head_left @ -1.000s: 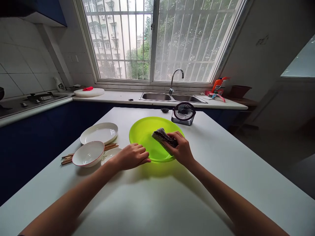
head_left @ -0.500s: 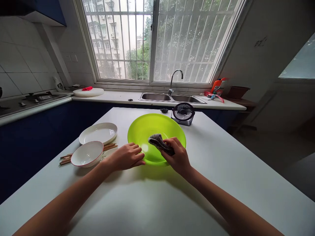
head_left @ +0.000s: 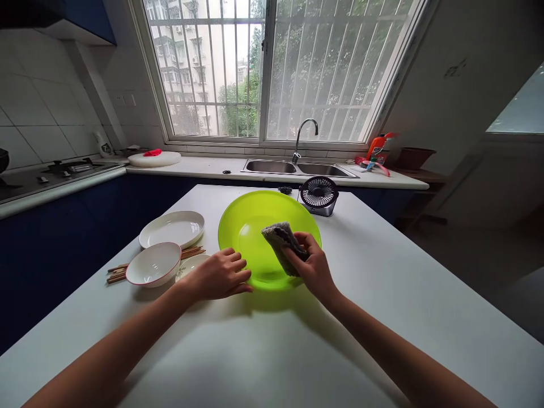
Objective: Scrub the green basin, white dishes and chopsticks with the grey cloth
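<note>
A bright green plastic basin (head_left: 238, 218) sits in the middle of the white table, its inside facing me. My left hand (head_left: 221, 275) is closed on the basin's near left rim. At the right side of the basin, my right hand (head_left: 317, 269) grips a folded grey cloth (head_left: 277, 241) between thumb and fingers, over the basin's inside. Whether the cloth touches the basin wall, I cannot tell. Left of the basin are a white bowl with a red rim (head_left: 153, 264), a white oval plate (head_left: 172, 228), wooden chopsticks (head_left: 118, 274) and a small patterned dish (head_left: 194, 263), partly hidden by my left hand.
A small black fan (head_left: 318, 194) stands behind the basin to the right, beside a dark scouring pad (head_left: 285, 190). Beyond the table runs a counter with a double sink (head_left: 272, 166), a faucet (head_left: 300, 139) and a round white board (head_left: 154, 159). A gas stove (head_left: 55, 173) is at far left.
My right hand has shifted slightly right and turned the cloth, which now stands more upright with a broader face showing. The basin looks tilted a little more toward me, with my left hand still on its rim.
</note>
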Tool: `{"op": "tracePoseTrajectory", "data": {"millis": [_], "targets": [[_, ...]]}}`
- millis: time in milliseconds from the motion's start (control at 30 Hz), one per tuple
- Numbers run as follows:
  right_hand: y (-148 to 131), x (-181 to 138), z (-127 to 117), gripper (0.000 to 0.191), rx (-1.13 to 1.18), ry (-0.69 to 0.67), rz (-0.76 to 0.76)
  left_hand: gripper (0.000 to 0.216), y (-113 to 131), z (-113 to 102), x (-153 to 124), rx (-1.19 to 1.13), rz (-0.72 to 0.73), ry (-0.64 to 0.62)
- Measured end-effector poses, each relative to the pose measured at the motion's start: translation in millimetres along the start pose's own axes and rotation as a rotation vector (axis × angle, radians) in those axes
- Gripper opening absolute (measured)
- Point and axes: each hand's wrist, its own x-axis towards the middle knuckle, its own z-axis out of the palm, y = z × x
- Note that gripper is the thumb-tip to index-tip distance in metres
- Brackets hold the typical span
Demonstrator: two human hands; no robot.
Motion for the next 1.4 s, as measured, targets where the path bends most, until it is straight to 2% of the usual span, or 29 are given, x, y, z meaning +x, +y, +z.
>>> {"op": "tracePoseTrajectory", "data": {"millis": [67, 133, 200, 267, 367, 433, 533, 633, 767, 867, 933, 1133, 1267, 1400], "targets": [[-1.3, 4.6, -4.2, 0.044, 0.107, 0.000, 0.036, 0.043, 2.7, -1.0, 0.4, 0.018, 0.017, 0.008], [-2.3, 7.9, -9.3, 0.044, 0.089, 0.019, -0.013, 0.045, 4.4, -2.2, 0.4, 0.034, 0.030, 0.016], [-3.7, 8.8, -14.4, 0.036, -0.092, 0.064, -0.198, 0.046, 5.4, -3.4, 0.1, 0.041, 0.038, 0.031], [-5.8, 7.4, -17.3, 0.028, -0.374, 0.086, -0.495, 0.048, 6.3, -4.2, -0.4, 0.044, 0.049, 0.056], [-10.4, 2.4, -15.3, 0.026, -0.777, 0.010, -0.887, 0.048, 8.9, -4.3, -0.4, 0.060, 0.077, 0.088], [-14.4, -1.4, -11.1, 0.027, -0.964, -0.078, -0.999, 0.048, 11.5, -4.2, 0.4, 0.078, 0.097, 0.092], [-21.7, -5.7, -5.5, 0.027, -1.113, -0.149, -1.041, 0.047, 15.0, -4.6, 2.0, 0.093, 0.107, 0.087], [-30.0, -7.3, 0.0, 0.026, -1.212, -0.209, -0.985, 0.047, 16.2, -5.7, 3.0, 0.082, 0.096, 0.085], [-37.6, -5.3, 13.0, 0.026, -1.326, -0.463, -0.674, 0.046, 16.2, -7.4, 3.6, 0.071, 0.095, 0.079], [-40.1, -1.7, 19.3, 0.018, -1.247, -0.662, -0.463, 0.046, 17.0, -8.5, 4.3, 0.074, 0.101, 0.073], [-42.1, 1.1, 16.9, 0.016, -1.142, -0.743, -0.375, 0.045, 17.3, -8.9, 4.5, 0.076, 0.101, 0.067], [-48.7, 18.0, -9.2, 0.035, -0.723, -0.878, -0.216, 0.044, 17.3, -9.0, 3.4, 0.092, 0.102, 0.050], [-41.5, 34.1, -11.0, 0.032, -0.667, -0.922, -0.133, 0.047, 18.7, -9.5, 3.8, 0.093, 0.113, 0.048], [-29.7, 32.4, -2.2, 0.027, -0.679, -0.943, -0.223, 0.047, 17.2, -10.0, 4.3, 0.083, 0.096, 0.066]]}}
